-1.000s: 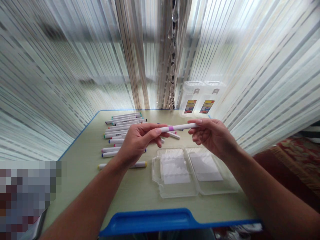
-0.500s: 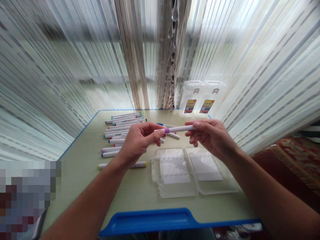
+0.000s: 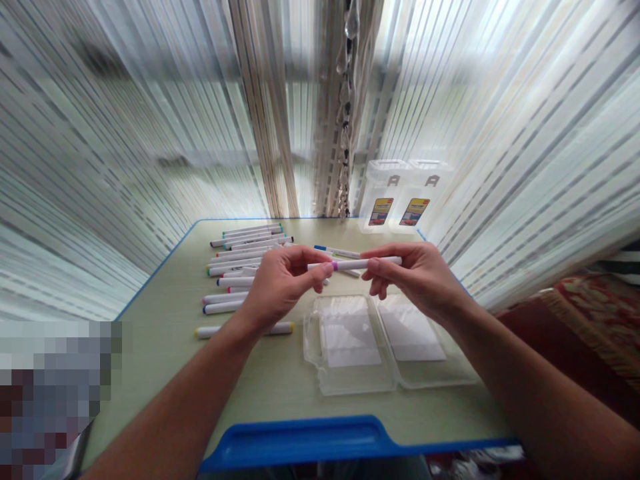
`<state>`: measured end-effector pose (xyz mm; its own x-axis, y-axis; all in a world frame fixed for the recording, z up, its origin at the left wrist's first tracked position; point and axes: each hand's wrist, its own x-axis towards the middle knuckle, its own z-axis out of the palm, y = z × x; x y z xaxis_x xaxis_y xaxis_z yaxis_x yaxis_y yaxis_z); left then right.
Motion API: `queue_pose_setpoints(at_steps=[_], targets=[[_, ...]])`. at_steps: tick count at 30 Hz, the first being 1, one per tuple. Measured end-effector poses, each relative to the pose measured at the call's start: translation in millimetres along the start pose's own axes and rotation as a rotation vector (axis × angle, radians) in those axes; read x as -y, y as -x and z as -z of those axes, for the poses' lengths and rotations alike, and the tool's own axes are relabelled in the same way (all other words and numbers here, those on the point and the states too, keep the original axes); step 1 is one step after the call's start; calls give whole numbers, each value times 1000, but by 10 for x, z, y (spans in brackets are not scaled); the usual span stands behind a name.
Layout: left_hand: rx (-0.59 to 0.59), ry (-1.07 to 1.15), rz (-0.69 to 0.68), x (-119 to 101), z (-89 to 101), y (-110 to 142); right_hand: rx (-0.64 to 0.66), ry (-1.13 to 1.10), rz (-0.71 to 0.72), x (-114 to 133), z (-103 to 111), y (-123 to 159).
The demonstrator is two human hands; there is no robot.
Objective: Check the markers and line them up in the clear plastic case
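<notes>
A white marker with a purple band is held level above the table between my two hands. My left hand pinches its left end, beside the purple band. Around the right part of the barrel, the thumb and fingers of my right hand are closed. Below the hands lies a clear plastic case, opened flat, with white paper inserts in both halves. Several white markers with coloured ends lie in a rough column left of my left hand, which partly covers them. A blue-capped marker lies behind the held one.
Two clear plastic boxes with yellow-and-blue labels stand at the table's back right. A yellow-ended marker lies nearer to me. The blue front rim edges the pale green table. String curtains hang close behind and at both sides.
My right hand has shifted left along the marker, closer to my left hand, and its grip now covers more of the barrel. The marker sits slightly lower and more level.
</notes>
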<state>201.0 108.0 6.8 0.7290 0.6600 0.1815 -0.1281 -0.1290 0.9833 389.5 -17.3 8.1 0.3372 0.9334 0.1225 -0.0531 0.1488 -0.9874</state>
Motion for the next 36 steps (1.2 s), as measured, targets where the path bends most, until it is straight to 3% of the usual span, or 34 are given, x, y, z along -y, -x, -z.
queue_pose_setpoints(at_steps=[5,12,16,25,36], targets=[[33,-48,-20,-9,-42,1,-27,190,32,2,-40,18],[94,-86,-43,25,-75,5,-67,643,273,-31,-47,40],[136,-84,-68,40,-94,19,-76,773,325,-29,-57,61],[166,-85,-67,53,-92,37,-94,686,252,-20,-54,65],[24,-35,-70,-4,-32,-2,-72,315,44,45,-29,23]])
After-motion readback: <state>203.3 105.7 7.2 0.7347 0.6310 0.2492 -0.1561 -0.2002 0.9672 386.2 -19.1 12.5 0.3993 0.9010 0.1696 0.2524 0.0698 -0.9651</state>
